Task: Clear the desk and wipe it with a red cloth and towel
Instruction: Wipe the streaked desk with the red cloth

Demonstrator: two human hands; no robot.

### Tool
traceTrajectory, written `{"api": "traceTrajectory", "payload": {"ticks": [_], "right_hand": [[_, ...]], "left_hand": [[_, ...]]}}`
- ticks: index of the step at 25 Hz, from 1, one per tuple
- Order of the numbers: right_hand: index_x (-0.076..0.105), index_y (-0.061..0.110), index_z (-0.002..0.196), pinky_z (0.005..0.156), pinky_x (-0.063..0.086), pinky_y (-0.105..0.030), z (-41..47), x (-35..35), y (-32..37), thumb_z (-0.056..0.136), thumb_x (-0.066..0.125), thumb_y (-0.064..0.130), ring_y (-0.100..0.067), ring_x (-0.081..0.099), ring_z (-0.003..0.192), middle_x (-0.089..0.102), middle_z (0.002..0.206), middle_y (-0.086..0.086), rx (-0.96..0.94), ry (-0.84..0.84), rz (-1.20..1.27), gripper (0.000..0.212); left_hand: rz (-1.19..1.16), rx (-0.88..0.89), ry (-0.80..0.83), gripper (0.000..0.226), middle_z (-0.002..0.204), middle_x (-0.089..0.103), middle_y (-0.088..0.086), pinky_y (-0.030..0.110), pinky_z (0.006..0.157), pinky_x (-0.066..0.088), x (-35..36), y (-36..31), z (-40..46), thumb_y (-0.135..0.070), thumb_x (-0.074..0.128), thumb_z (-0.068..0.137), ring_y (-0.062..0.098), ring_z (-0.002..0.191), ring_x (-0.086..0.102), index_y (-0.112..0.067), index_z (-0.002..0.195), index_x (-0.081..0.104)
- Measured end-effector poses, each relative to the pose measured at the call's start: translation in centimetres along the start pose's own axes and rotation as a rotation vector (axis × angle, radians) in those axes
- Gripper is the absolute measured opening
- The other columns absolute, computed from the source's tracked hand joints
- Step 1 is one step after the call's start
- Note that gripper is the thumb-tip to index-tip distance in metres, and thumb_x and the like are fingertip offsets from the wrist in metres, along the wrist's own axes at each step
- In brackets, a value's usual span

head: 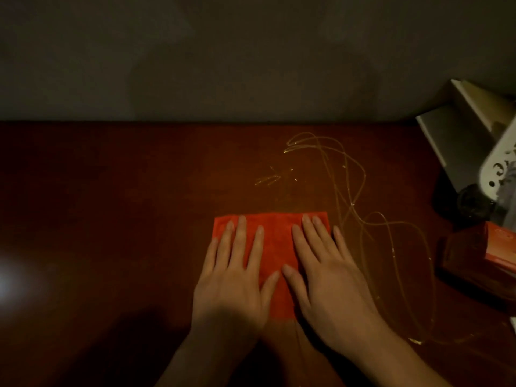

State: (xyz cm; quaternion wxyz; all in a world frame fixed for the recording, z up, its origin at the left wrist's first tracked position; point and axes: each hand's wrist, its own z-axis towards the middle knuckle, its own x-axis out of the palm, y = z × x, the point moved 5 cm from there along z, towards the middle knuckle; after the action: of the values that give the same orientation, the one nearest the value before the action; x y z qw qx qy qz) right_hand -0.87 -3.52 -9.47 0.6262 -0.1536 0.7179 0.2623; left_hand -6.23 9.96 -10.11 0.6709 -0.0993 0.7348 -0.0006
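Fingers point(241, 233): both sets spread flat and pressing, gripping nothing; left hand point(231, 277) and right hand point(326, 275) lie palm-down side by side on the red cloth point(275, 244), wrists low, forearms reaching in from the near edge. Step judged: wiping, with the folded cloth at the middle of the dark bench point(111, 205). Next move, by judgement: push the cloth forward and right through the sticky streaks point(349, 185) just beyond it, short of the boxes point(458, 141) at the far right.
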Motion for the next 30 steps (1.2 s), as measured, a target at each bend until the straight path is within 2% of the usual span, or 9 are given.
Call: {"api": "traceTrajectory", "payload": {"ticks": [3, 5, 9, 13, 17, 20, 21, 25, 30], "right_hand": [[0.016, 0.02, 0.155, 0.119, 0.0, -0.039, -0.5, 0.0, 0.1, 0.102, 0.015, 0.057, -0.013, -0.002, 0.151, 0.009, 0.163, 0.0, 0.005, 0.009, -0.004, 0.065], [0.009, 0.021, 0.156, 0.121, -0.006, -0.037, 1.8, -0.5, 0.0, 0.102, 0.014, 0.056, -0.012, -0.009, 0.15, 0.001, 0.163, 0.001, 0.0, 0.0, 0.01, 0.064], [0.005, 0.018, 0.157, 0.122, -0.007, -0.042, 9.9, -1.5, -1.3, 0.104, 0.015, 0.048, -0.017, -0.008, 0.151, 0.0, 0.164, -0.004, 0.034, -0.03, -0.005, 0.062], [0.01, 0.015, 0.156, 0.122, -0.004, -0.046, 15.0, -1.6, -2.0, 0.105, 0.021, 0.043, -0.021, -0.001, 0.151, 0.006, 0.164, -0.007, 0.085, -0.012, 0.0, 0.06], [0.012, 0.016, 0.156, 0.122, -0.002, -0.044, 9.3, -1.2, -0.7, 0.104, 0.016, 0.044, -0.019, -0.002, 0.151, 0.007, 0.164, -0.006, 0.049, -0.048, 0.012, 0.059], [0.009, 0.02, 0.156, 0.12, -0.006, -0.042, 6.0, -1.1, -0.1, 0.102, 0.011, 0.051, -0.014, -0.009, 0.15, 0.002, 0.164, -0.001, 0.032, -0.009, 0.038, 0.063], [0.004, 0.021, 0.157, 0.12, -0.01, -0.041, 6.2, -1.0, -0.4, 0.101, 0.008, 0.053, -0.013, -0.013, 0.149, -0.003, 0.163, 0.0, 0.027, 0.018, 0.024, 0.064], [0.007, 0.021, 0.157, 0.121, -0.007, -0.043, 10.5, -1.8, -1.9, 0.097, 0.006, 0.056, -0.016, -0.006, 0.15, 0.002, 0.164, -0.002, 0.042, -0.045, -0.037, 0.069], [0.012, 0.016, 0.157, 0.12, -0.001, -0.047, 19.8, -2.0, -4.4, 0.103, 0.019, 0.048, -0.02, 0.0, 0.151, 0.006, 0.165, -0.006, 0.106, -0.009, -0.082, 0.063]], "left_hand": [[-0.035, 0.05, 0.029, 0.07, 0.154, 0.034, 0.02, 0.049, 0.11, 0.027, 1.0, 0.5, -0.9, -0.055, 0.034, 0.093, 0.034, 0.142, 0.035, -0.011, 0.147, 0.041], [-0.036, 0.026, 0.032, 0.071, 0.157, 0.026, 0.02, 0.048, 0.114, 0.022, 0.6, 0.9, 1.1, -0.056, 0.029, 0.095, 0.033, 0.145, 0.028, -0.013, 0.151, 0.034], [0.015, -0.071, -0.023, 0.069, 0.163, -0.016, 0.01, 0.039, 0.122, -0.007, -1.4, 2.5, 9.2, -0.061, 0.003, 0.098, 0.025, 0.15, -0.014, -0.025, 0.155, -0.011], [0.027, -0.069, 0.006, 0.069, 0.163, -0.013, 0.011, 0.039, 0.121, -0.006, -2.1, 3.2, 14.2, -0.057, 0.013, 0.1, 0.025, 0.151, -0.011, -0.023, 0.156, -0.008], [-0.003, -0.061, 0.0, 0.068, 0.162, -0.017, 0.009, 0.038, 0.121, -0.008, -1.1, 2.2, 9.1, -0.058, 0.005, 0.098, 0.023, 0.15, -0.015, -0.025, 0.155, -0.009], [-0.025, -0.009, 0.018, 0.071, 0.16, 0.018, 0.018, 0.042, 0.117, 0.01, -0.4, 1.6, 5.6, -0.058, 0.019, 0.096, 0.031, 0.148, 0.018, -0.017, 0.154, 0.025], [-0.015, -0.001, 0.017, 0.072, 0.159, 0.021, 0.019, 0.043, 0.115, 0.011, -0.4, 1.8, 5.8, -0.058, 0.021, 0.096, 0.032, 0.147, 0.021, -0.016, 0.153, 0.027], [0.029, 0.002, -0.006, 0.075, 0.162, -0.02, 0.007, 0.037, 0.121, -0.011, -1.7, 2.8, 10.4, -0.066, -0.005, 0.089, 0.022, 0.149, -0.017, -0.028, 0.151, -0.018], [0.024, -0.04, 0.029, 0.07, 0.164, -0.011, 0.01, 0.04, 0.12, -0.004, -2.5, 3.9, 19.8, -0.059, 0.017, 0.1, 0.025, 0.151, -0.008, -0.024, 0.156, -0.004]]}}
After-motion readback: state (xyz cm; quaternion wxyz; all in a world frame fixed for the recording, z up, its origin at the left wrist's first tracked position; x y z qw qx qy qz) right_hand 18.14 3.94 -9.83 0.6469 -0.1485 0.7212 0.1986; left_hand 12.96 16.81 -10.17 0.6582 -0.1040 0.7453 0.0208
